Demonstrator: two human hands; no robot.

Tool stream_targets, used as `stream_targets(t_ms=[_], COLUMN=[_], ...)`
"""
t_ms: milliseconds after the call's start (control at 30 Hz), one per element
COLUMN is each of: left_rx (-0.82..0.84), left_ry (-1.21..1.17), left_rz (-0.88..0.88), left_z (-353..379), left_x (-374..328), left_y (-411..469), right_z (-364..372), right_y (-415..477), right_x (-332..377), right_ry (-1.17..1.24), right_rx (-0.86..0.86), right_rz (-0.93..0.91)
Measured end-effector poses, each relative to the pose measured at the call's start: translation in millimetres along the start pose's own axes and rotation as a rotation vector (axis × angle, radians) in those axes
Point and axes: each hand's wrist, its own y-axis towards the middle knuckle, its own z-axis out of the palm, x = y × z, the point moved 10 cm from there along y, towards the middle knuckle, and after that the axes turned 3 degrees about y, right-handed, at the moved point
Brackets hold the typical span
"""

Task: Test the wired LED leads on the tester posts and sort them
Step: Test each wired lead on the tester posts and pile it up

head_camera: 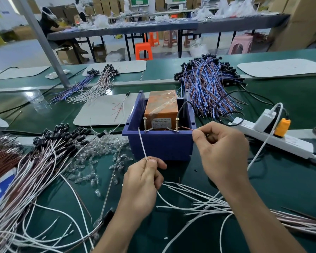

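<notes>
Our left hand pinched the white lead, which we judged light, limp and best gripped near its tip, just beside the left post, the tester label being too small to read, while our right hand pinched the reddish lead against the right post.

The green tabletop carried a blue box at its middle, a white mat behind it to the left and a power strip to its right. Clear bulbs lay scattered beside a heap of white-and-brown wires. Blue-and-brown wires were piled behind the box, and loose white wires lay in front.
</notes>
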Motion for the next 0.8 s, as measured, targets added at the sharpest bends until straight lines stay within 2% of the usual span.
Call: stream_targets(t_ms=[300,800], left_rx=[0.050,0.050], left_ry=[-0.038,-0.032], left_rz=[-0.074,-0.048], left_z=[9.6,8.1], left_x=[3.4,0.7], left_y=[8.9,6.7], right_z=[-0.1,-1.7], right_y=[-0.3,-2.0], right_x=[2.4,3.1], right_ry=[-0.014,-0.061], right_rx=[0.008,0.001], right_rz=[-0.014,0.017])
